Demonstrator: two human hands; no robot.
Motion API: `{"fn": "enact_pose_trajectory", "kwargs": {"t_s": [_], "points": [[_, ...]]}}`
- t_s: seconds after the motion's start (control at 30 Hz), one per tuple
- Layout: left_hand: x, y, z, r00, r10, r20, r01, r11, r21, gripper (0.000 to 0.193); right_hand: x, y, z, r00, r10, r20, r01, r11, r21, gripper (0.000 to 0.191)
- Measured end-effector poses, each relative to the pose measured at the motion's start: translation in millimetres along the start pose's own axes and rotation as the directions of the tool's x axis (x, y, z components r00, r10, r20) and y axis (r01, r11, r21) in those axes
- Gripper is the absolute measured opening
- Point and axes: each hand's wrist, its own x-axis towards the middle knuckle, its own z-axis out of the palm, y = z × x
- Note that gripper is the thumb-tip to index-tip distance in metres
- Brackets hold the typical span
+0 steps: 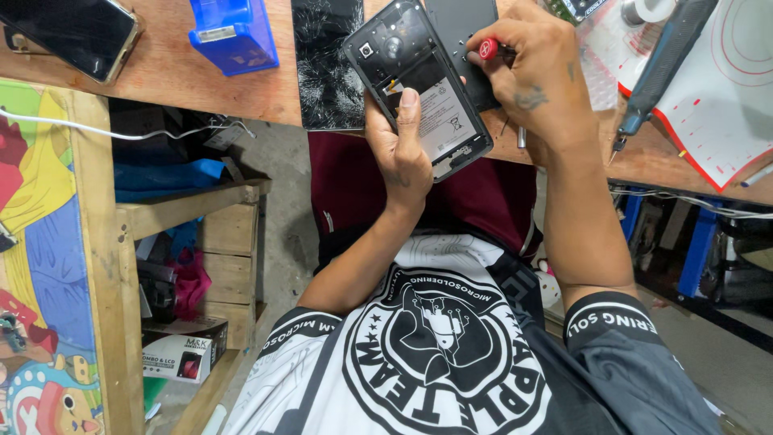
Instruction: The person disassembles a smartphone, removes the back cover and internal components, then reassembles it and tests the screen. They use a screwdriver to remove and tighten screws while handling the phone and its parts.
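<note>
**Opened phone tilted across the bench edge, driver meeting it from the right**

While the left hand (400,157) grips the opened phone (419,84) from beneath, thumb laid flat along the pale battery label, the right hand (535,72) comes in from the phone's right side with a red-capped screwdriver (489,48) pinched in its fingers. Both hands are closed on something — the left wrapped round the phone's lower half, the right curled tight about the driver's handle, with no spare finger spread wide.

The phone sits at the front edge of the wooden workbench (241,89), partly over the lap, its back cover off and the dark inner frame facing up. Its long axis runs on a slant: the camera end points up and to the left in the head view, away from the body, and the bottom end points down and to the right. The driver lies just to the right of the phone's upper half, its cap level with the frame's right edge; the tip itself is hidden behind the fingers, so whether it touches a screw cannot be told. The right hand is the nearer of the 2 to that edge.

Touching the phone's upper left side lies a cracked dark screen panel (326,64). A blue plastic box (233,32) and another phone (76,32) sit further left — well apart from both hands. A dark pen-like tool (660,68) rests on a white mat (725,89) to the right.
</note>
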Motion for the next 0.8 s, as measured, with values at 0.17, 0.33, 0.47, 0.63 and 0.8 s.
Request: {"fn": "enact_pose_trajectory", "kwargs": {"t_s": [0.17, 0.33, 0.47, 0.63, 0.8], "points": [[0.8, 1.0, 0.5, 1.0, -0.007, -0.006, 0.007, 1.0, 0.018, 0.032, -0.8, 5.6, 3.6, 1.0, 0.028, 0.007, -0.028, 0.999, 0.021, 0.012], [3.6, 6.9, 0.5, 0.999, -0.013, 0.04, 0.01, 0.996, 0.089, 0.029, 0.7, -5.1, 1.9, 1.0, -0.019, 0.012, 0.02, 0.992, -0.121, 0.01], [10.8, 12.5, -0.6, 0.987, -0.044, 0.156, 0.003, 0.968, 0.253, 0.026, 10.6, -15.8, -10.6, 0.996, -0.06, -0.059, 0.056, 0.996, -0.069, 0.013], [18.4, 20.1, -0.6, 0.945, -0.181, 0.272, 0.078, 0.933, 0.351, 0.028, 17.6, -31.4, -23.8, 0.994, -0.01, -0.113, 0.017, 0.998, 0.062, 0.007], [21.6, 23.1, 2.1, 0.933, -0.166, 0.318, 0.045, 0.934, 0.355, 0.031, 28.9, -33.9, -8.0, 0.985, -0.106, -0.137, 0.132, 0.971, 0.198, 0.019]]}}
